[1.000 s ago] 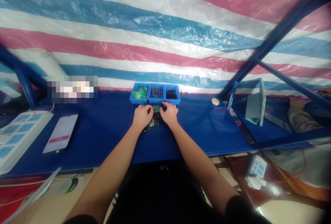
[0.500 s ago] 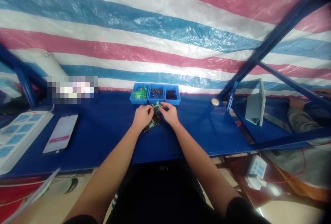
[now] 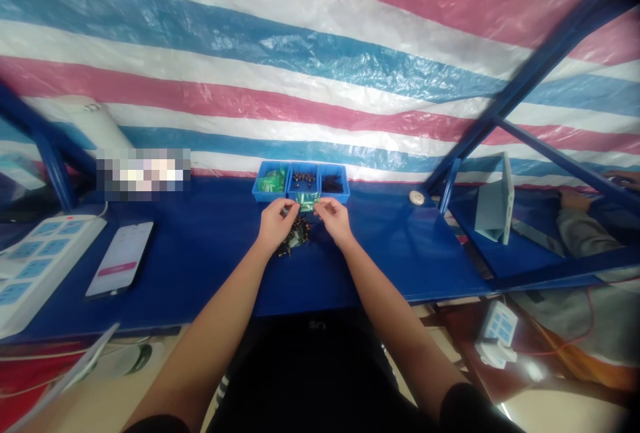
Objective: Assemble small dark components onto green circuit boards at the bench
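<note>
My left hand and my right hand are raised a little over the blue bench, fingers pinched together. Between them they hold a small green piece, perhaps a circuit board, just in front of the blue bins. Below it a heap of small dark and brassy parts lies on the bench. Three joined blue bins stand at the back: the left one holds green pieces, the middle brassy bits, the right dark bits.
A phone with a lit screen and a white power strip lie at the left. A blue frame post and a propped tablet stand at the right, where another person's arm rests. A striped tarp hangs behind.
Both hands have lifted off the heap and moved slightly toward the bins. The green piece, hidden under them a second ago, is now held up between the fingertips.
</note>
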Demonstrator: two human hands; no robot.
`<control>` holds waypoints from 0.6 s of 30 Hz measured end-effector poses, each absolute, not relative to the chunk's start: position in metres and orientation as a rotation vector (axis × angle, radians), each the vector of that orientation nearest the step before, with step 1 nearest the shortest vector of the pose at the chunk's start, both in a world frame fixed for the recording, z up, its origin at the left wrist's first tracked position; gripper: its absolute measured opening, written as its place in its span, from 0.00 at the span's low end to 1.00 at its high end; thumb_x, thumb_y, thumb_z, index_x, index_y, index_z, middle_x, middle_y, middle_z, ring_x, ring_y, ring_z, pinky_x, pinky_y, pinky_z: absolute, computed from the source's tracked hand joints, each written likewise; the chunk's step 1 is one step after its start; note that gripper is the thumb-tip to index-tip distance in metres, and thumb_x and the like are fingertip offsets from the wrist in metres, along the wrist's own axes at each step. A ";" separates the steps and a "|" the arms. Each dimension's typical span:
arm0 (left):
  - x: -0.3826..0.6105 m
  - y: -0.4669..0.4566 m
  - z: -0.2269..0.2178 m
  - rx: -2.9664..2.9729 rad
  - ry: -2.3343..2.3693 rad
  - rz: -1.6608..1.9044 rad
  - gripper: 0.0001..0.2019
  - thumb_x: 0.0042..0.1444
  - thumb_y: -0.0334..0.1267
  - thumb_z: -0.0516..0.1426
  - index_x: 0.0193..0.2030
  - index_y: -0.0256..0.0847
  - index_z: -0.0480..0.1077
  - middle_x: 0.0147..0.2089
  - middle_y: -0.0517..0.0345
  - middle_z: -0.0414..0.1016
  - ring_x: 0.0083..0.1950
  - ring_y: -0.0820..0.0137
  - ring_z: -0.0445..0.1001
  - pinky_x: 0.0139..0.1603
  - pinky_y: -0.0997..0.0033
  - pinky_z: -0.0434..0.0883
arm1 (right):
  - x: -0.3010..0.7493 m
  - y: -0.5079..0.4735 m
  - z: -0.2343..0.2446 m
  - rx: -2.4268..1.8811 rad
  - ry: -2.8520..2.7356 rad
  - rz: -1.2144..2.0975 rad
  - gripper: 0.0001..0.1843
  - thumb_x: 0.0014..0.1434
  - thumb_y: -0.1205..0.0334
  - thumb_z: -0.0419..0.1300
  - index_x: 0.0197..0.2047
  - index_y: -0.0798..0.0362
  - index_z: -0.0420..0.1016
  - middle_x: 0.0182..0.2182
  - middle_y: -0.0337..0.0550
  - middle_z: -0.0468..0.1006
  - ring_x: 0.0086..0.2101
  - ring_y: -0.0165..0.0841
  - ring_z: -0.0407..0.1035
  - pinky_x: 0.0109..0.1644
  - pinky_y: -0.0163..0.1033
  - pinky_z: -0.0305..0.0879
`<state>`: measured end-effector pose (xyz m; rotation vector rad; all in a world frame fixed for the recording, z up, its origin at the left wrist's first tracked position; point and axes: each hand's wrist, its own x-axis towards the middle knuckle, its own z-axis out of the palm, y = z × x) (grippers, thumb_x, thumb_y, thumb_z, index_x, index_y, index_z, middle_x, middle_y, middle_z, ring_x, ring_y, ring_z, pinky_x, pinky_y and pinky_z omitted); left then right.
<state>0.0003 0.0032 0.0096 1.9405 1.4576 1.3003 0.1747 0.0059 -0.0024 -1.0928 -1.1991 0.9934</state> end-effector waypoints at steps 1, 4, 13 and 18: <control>0.001 0.003 0.010 1.934 1.441 1.315 0.14 0.60 0.49 0.55 0.36 0.41 0.74 0.38 0.56 0.77 0.34 0.70 0.72 0.38 0.71 0.70 | 0.175 0.005 -0.002 -1.100 -1.210 0.973 0.16 0.52 0.49 0.64 0.37 0.53 0.76 0.31 0.41 0.79 0.31 0.33 0.73 0.39 0.39 0.71; 0.002 0.001 0.010 1.892 1.406 1.325 0.13 0.59 0.48 0.55 0.38 0.41 0.74 0.36 0.57 0.77 0.33 0.71 0.72 0.37 0.71 0.70 | 0.176 0.005 -0.001 -1.114 -1.244 0.911 0.16 0.54 0.48 0.63 0.34 0.53 0.77 0.31 0.42 0.80 0.32 0.34 0.73 0.40 0.39 0.70; 0.001 -0.002 0.010 1.843 1.442 1.348 0.15 0.59 0.50 0.55 0.39 0.41 0.75 0.29 0.60 0.75 0.30 0.72 0.70 0.35 0.72 0.69 | 0.177 0.003 -0.002 -1.150 -1.260 0.887 0.16 0.52 0.48 0.64 0.34 0.53 0.81 0.32 0.42 0.81 0.32 0.35 0.73 0.40 0.40 0.71; 0.000 -0.001 0.008 1.809 1.477 1.399 0.15 0.59 0.50 0.56 0.42 0.41 0.75 0.26 0.62 0.73 0.28 0.72 0.70 0.34 0.73 0.68 | 0.176 0.000 0.002 -1.151 -1.228 0.969 0.18 0.53 0.47 0.64 0.39 0.53 0.81 0.20 0.37 0.75 0.22 0.31 0.66 0.29 0.38 0.66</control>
